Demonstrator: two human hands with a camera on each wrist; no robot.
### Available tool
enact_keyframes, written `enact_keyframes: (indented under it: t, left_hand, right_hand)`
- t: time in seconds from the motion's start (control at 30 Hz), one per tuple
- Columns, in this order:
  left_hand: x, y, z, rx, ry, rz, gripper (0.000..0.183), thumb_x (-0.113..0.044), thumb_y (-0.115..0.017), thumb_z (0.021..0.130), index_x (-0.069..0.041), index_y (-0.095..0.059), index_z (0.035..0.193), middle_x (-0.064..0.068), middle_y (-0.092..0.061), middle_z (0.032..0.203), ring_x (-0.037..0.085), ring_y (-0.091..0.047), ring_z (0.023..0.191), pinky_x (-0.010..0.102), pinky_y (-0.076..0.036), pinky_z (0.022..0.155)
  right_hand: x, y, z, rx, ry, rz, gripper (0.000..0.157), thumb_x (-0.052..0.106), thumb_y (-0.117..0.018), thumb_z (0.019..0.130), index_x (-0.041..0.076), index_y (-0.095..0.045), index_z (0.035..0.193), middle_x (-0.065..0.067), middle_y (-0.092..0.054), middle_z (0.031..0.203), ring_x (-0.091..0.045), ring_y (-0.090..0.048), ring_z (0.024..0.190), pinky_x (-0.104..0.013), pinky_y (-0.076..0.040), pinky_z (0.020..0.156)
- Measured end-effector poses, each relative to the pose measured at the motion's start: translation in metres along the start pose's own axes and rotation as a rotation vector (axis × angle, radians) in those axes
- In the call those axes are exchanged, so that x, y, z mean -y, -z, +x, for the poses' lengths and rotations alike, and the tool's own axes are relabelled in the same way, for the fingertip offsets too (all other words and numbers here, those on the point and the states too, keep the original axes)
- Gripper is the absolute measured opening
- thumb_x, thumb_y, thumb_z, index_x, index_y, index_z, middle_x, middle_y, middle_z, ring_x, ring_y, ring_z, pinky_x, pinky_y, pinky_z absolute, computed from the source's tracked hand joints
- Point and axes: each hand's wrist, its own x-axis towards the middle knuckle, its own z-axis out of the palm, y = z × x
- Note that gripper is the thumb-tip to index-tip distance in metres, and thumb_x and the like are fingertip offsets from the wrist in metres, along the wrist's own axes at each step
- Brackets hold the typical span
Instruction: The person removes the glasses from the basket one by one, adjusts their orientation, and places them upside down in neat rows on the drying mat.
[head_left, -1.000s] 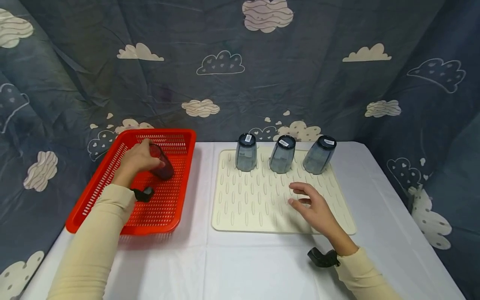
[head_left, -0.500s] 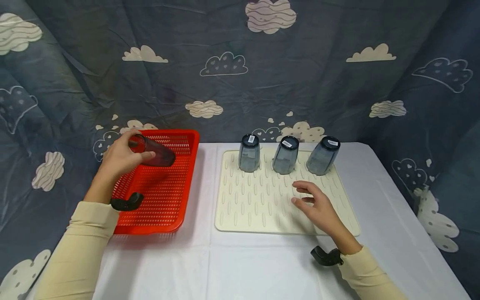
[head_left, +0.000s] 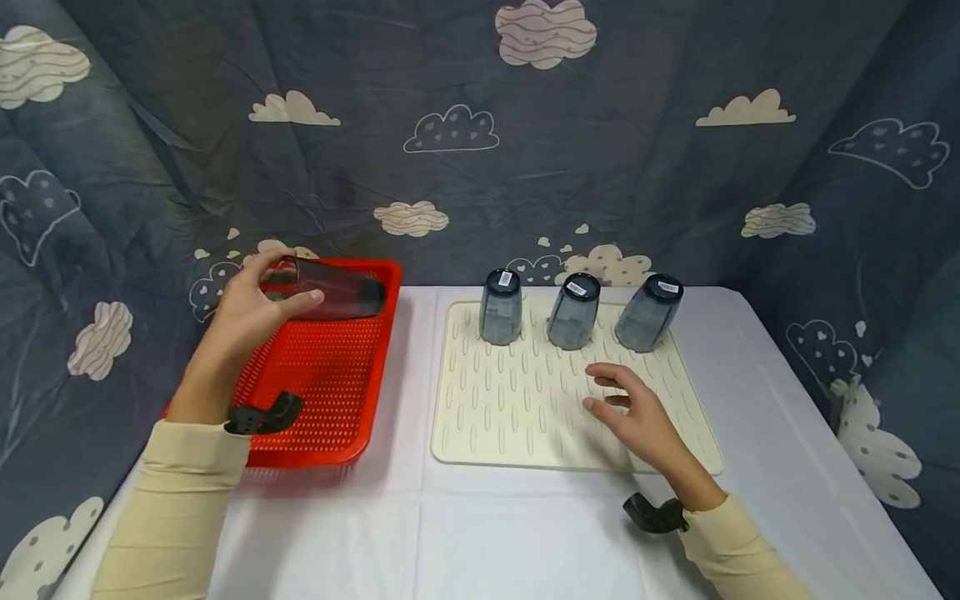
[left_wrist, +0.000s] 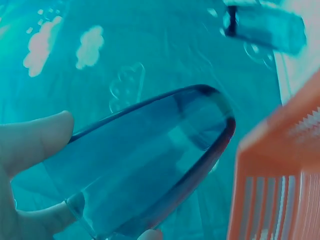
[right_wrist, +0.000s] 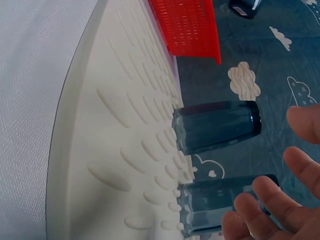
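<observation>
My left hand [head_left: 257, 312] grips a dark tinted glass [head_left: 333, 292] near its mouth and holds it on its side above the far rim of the red basket [head_left: 322, 400]. In the left wrist view the glass [left_wrist: 150, 160] fills the frame, with my fingers [left_wrist: 35, 140] round it and the basket's wall [left_wrist: 280, 180] at the right. My right hand [head_left: 632, 410] hovers open over the cream ribbed mat [head_left: 502, 408], fingers spread and holding nothing. Three grey glasses [head_left: 501, 308] [head_left: 573, 312] [head_left: 648, 315] stand upside down along the mat's far edge.
A white cloth covers the table [head_left: 465, 533]. A dark cloud-print curtain [head_left: 480, 167] closes in the back and both sides. In the right wrist view two upturned glasses [right_wrist: 217, 127] [right_wrist: 220, 205] stand just beyond my fingers [right_wrist: 280, 210].
My left hand has lifted the dark glass off the basket's floor and turned it level, above the far rim. The right hand has stayed over the mat.
</observation>
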Motion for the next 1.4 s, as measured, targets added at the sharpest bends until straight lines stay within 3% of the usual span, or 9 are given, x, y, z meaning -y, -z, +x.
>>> enact_keyframes:
  t: [0.17,0.27,0.47,0.7,1.03,1.2,1.4]
  left_hand:
    - [-0.007,-0.014,-0.010,-0.018,-0.045,-0.123,0.069,-0.025,-0.068,0.092,-0.025,-0.034,0.152,0.009,-0.044,0.144,0.025,-0.048,0.117,0.025,-0.050,0.085]
    - [-0.011,-0.024,-0.016,-0.012,-0.070,-0.201,0.065,-0.022,-0.067,0.093,-0.026,-0.037,0.150,0.001,-0.047,0.133,0.017,-0.050,0.108,0.019,-0.050,0.081]
    - [-0.020,-0.048,-0.026,0.029,-0.105,-0.317,0.066,-0.017,-0.065,0.093,-0.020,-0.035,0.152,0.008,-0.048,0.137,0.019,-0.053,0.112,0.023,-0.049,0.088]
    - [-0.025,-0.084,-0.034,0.050,-0.138,-0.409,0.062,-0.009,-0.064,0.091,-0.016,-0.040,0.147,0.015,-0.050,0.138,0.026,-0.051,0.113,0.023,-0.052,0.084]
    - [-0.022,-0.135,-0.038,0.172,-0.124,-0.497,0.066,-0.005,-0.068,0.086,-0.015,-0.042,0.146,0.018,-0.054,0.132,0.021,-0.053,0.102,0.028,-0.049,0.083]
    - [-0.017,-0.162,-0.039,0.211,-0.104,-0.561,0.065,-0.005,-0.068,0.085,-0.014,-0.044,0.145,0.018,-0.057,0.125,0.018,-0.053,0.094,0.027,-0.048,0.080]
    - [-0.014,-0.192,-0.044,0.268,-0.084,-0.661,0.064,-0.003,-0.066,0.086,-0.013,-0.044,0.145,0.011,-0.055,0.115,0.014,-0.057,0.088,0.027,-0.049,0.083]
  right_hand:
    - [0.000,0.001,0.001,0.002,0.000,-0.002,0.044,0.012,-0.067,0.093,0.004,-0.053,0.135,-0.016,-0.055,0.140,-0.036,-0.056,0.125,-0.051,-0.051,0.096]
    - [0.001,0.000,0.001,0.006,0.002,0.006,0.044,0.011,-0.067,0.093,0.004,-0.053,0.135,-0.016,-0.054,0.140,-0.036,-0.055,0.126,-0.052,-0.050,0.096]
    - [0.003,0.000,0.002,0.005,0.004,0.010,0.045,0.010,-0.067,0.093,0.004,-0.053,0.135,-0.017,-0.054,0.141,-0.037,-0.055,0.126,-0.054,-0.050,0.097]
    - [0.006,0.001,0.004,0.012,-0.001,0.029,0.046,0.012,-0.068,0.093,0.004,-0.053,0.136,-0.017,-0.055,0.139,-0.036,-0.055,0.126,-0.055,-0.050,0.097]
    - [0.007,0.002,0.003,0.029,-0.024,0.046,0.047,0.013,-0.067,0.094,0.006,-0.052,0.137,-0.015,-0.055,0.141,-0.035,-0.056,0.126,-0.054,-0.050,0.098]
    - [0.006,0.002,0.004,0.034,-0.007,0.087,0.047,0.011,-0.067,0.094,0.005,-0.051,0.138,-0.015,-0.054,0.141,-0.031,-0.057,0.125,-0.041,-0.053,0.097]
    - [0.005,0.001,0.003,0.047,0.052,0.232,0.052,0.006,-0.067,0.092,0.001,-0.046,0.140,-0.008,-0.054,0.139,-0.006,-0.056,0.121,-0.023,-0.053,0.094]
